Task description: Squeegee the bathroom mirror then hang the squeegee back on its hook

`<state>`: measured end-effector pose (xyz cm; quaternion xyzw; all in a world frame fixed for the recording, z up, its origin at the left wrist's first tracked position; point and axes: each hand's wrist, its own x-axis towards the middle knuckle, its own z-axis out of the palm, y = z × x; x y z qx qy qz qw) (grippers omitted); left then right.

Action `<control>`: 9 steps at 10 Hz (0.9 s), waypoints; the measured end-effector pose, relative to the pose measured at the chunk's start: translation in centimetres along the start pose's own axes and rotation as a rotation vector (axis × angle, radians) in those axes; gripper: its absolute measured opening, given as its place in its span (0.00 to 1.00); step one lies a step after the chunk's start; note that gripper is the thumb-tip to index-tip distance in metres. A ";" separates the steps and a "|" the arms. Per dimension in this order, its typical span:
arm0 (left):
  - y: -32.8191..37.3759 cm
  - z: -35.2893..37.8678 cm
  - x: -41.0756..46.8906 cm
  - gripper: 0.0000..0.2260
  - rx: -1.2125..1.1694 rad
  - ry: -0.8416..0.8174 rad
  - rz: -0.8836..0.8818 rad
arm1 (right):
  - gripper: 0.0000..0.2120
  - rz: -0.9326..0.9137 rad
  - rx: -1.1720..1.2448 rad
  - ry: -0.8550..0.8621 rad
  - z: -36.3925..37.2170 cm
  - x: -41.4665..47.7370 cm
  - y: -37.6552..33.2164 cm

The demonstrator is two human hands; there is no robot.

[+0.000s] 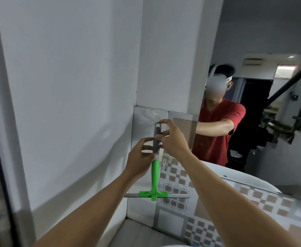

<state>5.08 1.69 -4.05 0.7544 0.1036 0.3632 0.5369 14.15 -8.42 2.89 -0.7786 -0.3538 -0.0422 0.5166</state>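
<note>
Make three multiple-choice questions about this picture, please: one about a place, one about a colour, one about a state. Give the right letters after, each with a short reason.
1. Where is the squeegee held?
A. flat on the sink
B. upright against the tiled wall, left of the mirror
C. on the floor

2. What colour is the squeegee's lower handle and head?
A. green
B. red
C. yellow

3. What is the state of the two hands?
A. both free of the squeegee
B. only the left hand holds it
C. both hold its grey upper grip

Answers:
1 B, because the blade end hangs down before the tiles, with the mirror to the right.
2 A, because the part below the grey grip is bright green.
3 C, because the left hand closes on the grip and the right hand pinches it near the top loop, just below a clear hook.
</note>
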 end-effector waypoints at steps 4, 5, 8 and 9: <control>-3.0 1.5 2.3 0.22 0.052 0.057 0.025 | 0.23 -0.019 -0.072 0.013 2.0 2.4 2.6; -3.3 1.5 2.9 0.21 0.073 0.060 0.015 | 0.23 -0.013 -0.096 0.005 2.3 2.7 2.5; -2.1 0.9 -3.0 0.19 0.083 0.148 -0.055 | 0.27 -0.005 -0.204 -0.070 -3.4 -2.8 0.5; -0.4 0.3 -10.3 0.10 -0.085 0.030 -0.094 | 0.16 -0.057 -0.053 -0.137 -8.7 -7.3 -1.3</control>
